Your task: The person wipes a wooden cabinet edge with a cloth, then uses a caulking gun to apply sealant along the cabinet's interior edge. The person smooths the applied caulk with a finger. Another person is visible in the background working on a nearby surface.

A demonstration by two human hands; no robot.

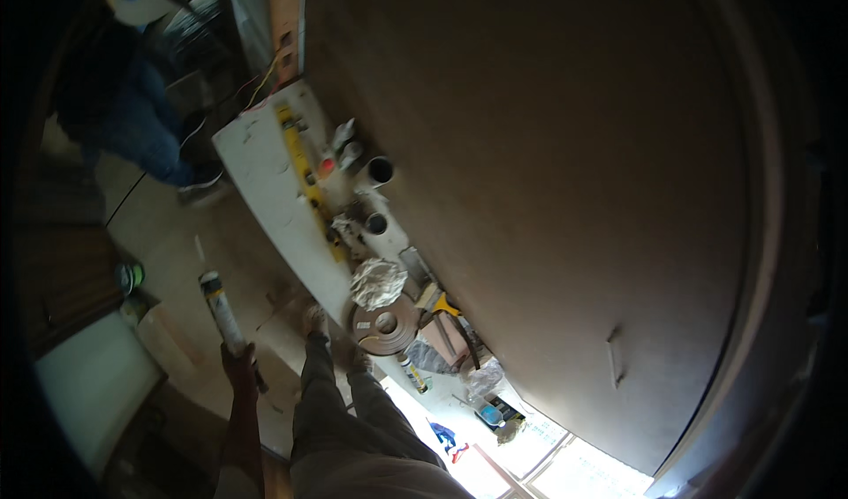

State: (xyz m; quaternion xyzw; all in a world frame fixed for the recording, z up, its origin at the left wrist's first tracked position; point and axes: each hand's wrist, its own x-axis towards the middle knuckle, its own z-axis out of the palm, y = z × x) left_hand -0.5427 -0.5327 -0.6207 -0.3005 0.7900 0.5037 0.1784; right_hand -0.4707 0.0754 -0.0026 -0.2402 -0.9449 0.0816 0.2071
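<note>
My left hand (239, 366) is closed around the lower part of a long white sealant tube (221, 309) with a dark top, held upright at the lower left beside my legs. My right hand is not in view. To the right, a white worktop (268, 199) carries a yellow spirit level (296, 150), short pipe pieces (375, 206), a crumpled white cloth (378, 280), a brown coil of edging strip (367, 327), a yellow-handled tool (446, 307) and another sealant tube (412, 373).
A co-worker in jeans (141, 137) stands at the upper left. A wooden cabinet (62, 287) and a green round container (128, 278) are at the left. A large brown panel (548, 163) with a handle (614, 358) fills the right. Bright window light shows at the bottom.
</note>
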